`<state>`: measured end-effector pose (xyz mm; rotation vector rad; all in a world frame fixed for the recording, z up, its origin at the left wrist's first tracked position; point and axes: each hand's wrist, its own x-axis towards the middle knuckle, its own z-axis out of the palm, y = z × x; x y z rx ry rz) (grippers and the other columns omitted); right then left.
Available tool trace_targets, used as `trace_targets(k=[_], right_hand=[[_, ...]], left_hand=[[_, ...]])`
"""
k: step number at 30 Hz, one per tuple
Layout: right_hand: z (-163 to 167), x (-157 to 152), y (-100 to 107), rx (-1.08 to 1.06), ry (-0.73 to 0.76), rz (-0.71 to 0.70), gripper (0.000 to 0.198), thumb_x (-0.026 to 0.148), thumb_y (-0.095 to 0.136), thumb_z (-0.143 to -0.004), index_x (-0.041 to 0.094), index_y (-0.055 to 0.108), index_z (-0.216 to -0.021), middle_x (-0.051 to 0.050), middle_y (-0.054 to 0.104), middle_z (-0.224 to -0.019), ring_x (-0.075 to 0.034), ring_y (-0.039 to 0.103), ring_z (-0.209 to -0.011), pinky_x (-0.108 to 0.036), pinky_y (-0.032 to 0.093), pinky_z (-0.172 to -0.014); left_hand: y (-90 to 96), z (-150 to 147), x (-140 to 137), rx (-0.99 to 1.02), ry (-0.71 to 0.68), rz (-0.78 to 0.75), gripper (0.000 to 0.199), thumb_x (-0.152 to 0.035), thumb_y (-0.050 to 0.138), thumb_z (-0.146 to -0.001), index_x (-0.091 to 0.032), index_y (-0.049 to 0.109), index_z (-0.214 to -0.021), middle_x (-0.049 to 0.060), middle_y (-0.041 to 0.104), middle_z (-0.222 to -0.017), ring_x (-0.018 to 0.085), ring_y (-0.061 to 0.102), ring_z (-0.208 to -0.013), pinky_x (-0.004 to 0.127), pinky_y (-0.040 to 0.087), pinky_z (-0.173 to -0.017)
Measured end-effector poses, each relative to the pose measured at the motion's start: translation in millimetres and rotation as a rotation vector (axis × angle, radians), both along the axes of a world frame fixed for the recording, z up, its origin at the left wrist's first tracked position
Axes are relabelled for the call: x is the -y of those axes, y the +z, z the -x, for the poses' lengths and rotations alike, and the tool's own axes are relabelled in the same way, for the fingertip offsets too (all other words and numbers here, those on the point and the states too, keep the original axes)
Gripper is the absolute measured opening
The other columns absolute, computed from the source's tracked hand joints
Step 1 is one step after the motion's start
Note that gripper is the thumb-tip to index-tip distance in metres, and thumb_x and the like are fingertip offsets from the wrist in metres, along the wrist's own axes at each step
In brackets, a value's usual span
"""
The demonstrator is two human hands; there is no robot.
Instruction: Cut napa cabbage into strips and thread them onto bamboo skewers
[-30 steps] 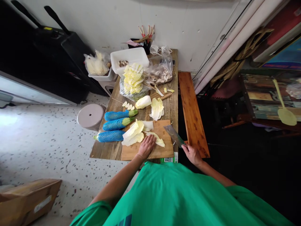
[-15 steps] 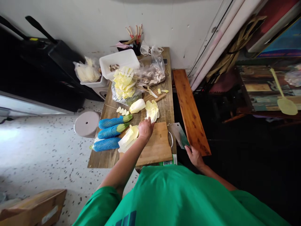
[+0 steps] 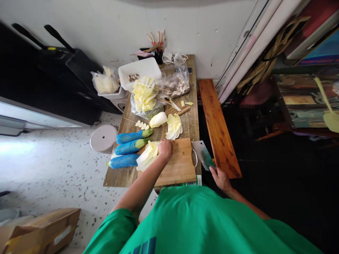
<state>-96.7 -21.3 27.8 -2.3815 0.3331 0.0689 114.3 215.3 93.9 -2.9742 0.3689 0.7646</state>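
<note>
The broad metal cleaver (image 3: 203, 156), a small hole near its far corner, slants across the table's right edge, handle end nearest. Overlapping cabbage leaves (image 3: 147, 156), white-ribbed and yellow-edged, lie at the left edge of the wooden cutting board (image 3: 180, 165), which sits flat by the table's near right corner.

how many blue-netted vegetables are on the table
3, side by side on the left of the table: nearest one, middle one, farthest one.

looks like a small eatery, with wooden table (image 3: 113, 179), bench (image 3: 219, 130), stool (image 3: 103, 139) and chopping board (image 3: 182, 164).
</note>
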Motion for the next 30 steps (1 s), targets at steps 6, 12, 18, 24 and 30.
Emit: trace_targets(k=[6, 12, 18, 24, 30], right_hand=[[-0.3, -6.0, 1.8, 0.018, 0.042, -0.016, 0.046, 0.049, 0.033, -0.088, 0.017, 0.065, -0.093, -0.012, 0.07, -0.086, -0.021, 0.066, -0.078, -0.026, 0.049, -0.066], [4.5, -8.5, 0.5, 0.007, 0.045, -0.012, 0.044, 0.048, 0.033, -0.088, 0.018, 0.065, -0.092, -0.01, 0.071, -0.083, -0.02, 0.067, -0.076, -0.026, 0.049, -0.066], [3.4, -14.5, 4.1, 0.008, 0.065, 0.019, 0.044, 0.047, 0.032, -0.089, 0.017, 0.064, -0.094, -0.009, 0.07, -0.084, -0.019, 0.067, -0.076, -0.025, 0.049, -0.066], [-4.5, -22.2, 13.2, 0.013, 0.144, 0.126, 0.048, 0.045, 0.025, -0.092, 0.015, 0.062, -0.097, -0.011, 0.07, -0.087, -0.019, 0.066, -0.079, -0.026, 0.048, -0.067], [-15.9, -38.1, 34.4, -0.019, 0.437, 0.26, 0.047, 0.041, 0.025, -0.093, 0.016, 0.063, -0.085, -0.008, 0.069, -0.078, -0.015, 0.064, -0.071, -0.022, 0.042, -0.062]], left_hand=[[26.8, 26.4, 1.8, 0.19, 0.015, 0.046, 0.029, -0.004, 0.033, -0.081, -0.007, 0.06, -0.092, 0.018, 0.057, -0.093, 0.028, 0.051, -0.095, 0.034, 0.046, -0.064], [91.3, 60.2, -24.2, 0.479, 0.015, 0.297, 0.019, -0.011, 0.043, -0.077, -0.015, 0.061, -0.08, 0.011, 0.056, -0.087, 0.024, 0.05, -0.09, 0.036, 0.045, -0.076], [100.8, 105.3, -73.9, 0.603, 0.195, 0.773, 0.016, -0.014, 0.048, -0.076, -0.02, 0.063, -0.08, 0.004, 0.059, -0.098, 0.016, 0.056, -0.091, 0.031, 0.046, -0.084], [-21.5, 162.3, -101.2, 0.316, 0.254, 0.759, 0.026, -0.014, 0.038, -0.077, -0.021, 0.062, -0.069, 0.003, 0.064, -0.098, 0.014, 0.061, -0.089, 0.031, 0.05, -0.079], [-76.4, 187.1, -105.1, 0.362, 0.308, 0.673, 0.025, -0.022, 0.042, -0.082, -0.018, 0.063, -0.093, 0.01, 0.057, -0.116, 0.02, 0.054, -0.106, 0.037, 0.044, -0.089]])
